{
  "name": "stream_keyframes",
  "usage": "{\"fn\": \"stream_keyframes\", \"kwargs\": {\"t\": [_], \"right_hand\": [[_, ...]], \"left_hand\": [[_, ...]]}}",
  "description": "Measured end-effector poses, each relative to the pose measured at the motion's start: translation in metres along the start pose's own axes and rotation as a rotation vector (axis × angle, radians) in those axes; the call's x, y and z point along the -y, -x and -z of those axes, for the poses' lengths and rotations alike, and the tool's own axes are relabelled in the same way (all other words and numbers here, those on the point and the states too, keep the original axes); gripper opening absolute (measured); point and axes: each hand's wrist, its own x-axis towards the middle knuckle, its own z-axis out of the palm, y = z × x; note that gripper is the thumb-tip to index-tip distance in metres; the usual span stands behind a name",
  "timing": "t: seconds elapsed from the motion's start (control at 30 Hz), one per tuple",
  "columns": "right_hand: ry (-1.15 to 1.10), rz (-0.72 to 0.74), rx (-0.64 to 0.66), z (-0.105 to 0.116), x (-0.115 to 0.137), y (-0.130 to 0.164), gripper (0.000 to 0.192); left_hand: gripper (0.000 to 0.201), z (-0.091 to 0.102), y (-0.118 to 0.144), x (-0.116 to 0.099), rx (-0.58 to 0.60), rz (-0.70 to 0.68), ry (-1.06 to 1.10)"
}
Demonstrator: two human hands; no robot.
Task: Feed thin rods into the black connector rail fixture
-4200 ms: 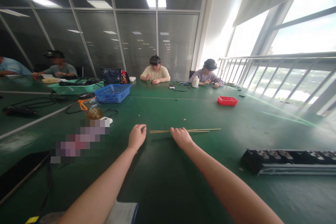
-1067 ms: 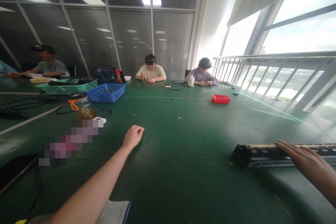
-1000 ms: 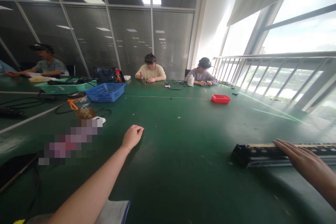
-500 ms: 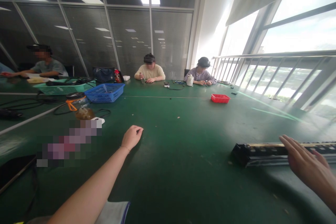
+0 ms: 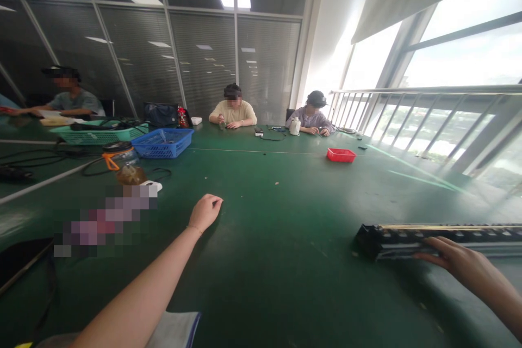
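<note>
My left hand (image 5: 206, 211) rests on the green table (image 5: 277, 228) as a loose fist with nothing in it. To the right lies a long black tray (image 5: 383, 238) with several compartments, and thin wooden sticks (image 5: 448, 226) lie along its top. My right hand (image 5: 459, 261) is at the tray's near side, with its fingers curled against the tray's edge. The tray's right end runs out of view.
A blue basket (image 5: 165, 142), a green basket (image 5: 101, 133), a jar with an orange band (image 5: 116, 155) and cables sit at the left. A red tray (image 5: 341, 155) is further back. Three people sit at the far side and the left. A railing and windows line the right.
The sticks that lay in front of my hands now lie on the black tray. My right hand has dropped from above the tray to its near edge. My left hand has stayed put.
</note>
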Motion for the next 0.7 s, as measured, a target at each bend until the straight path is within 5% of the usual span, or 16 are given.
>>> {"fn": "stream_keyframes", "kwargs": {"t": [0.1,0.17,0.4,0.7], "right_hand": [[-0.139,0.137,0.145,0.003,0.022,-0.003,0.056],[-0.150,0.157,0.131,0.005,0.044,-0.004,0.058],[-0.196,0.364,0.022,0.016,0.147,-0.015,0.047],[-0.119,0.497,0.072,0.027,0.273,-0.025,0.023]], "left_hand": [[0.030,0.000,-0.001,-0.002,0.012,0.010,-0.005],[0.030,0.000,-0.001,-0.003,0.016,0.020,-0.008],[0.031,0.001,0.000,-0.002,0.017,0.009,-0.007],[0.031,0.001,0.000,0.000,0.022,-0.018,0.003]]}}
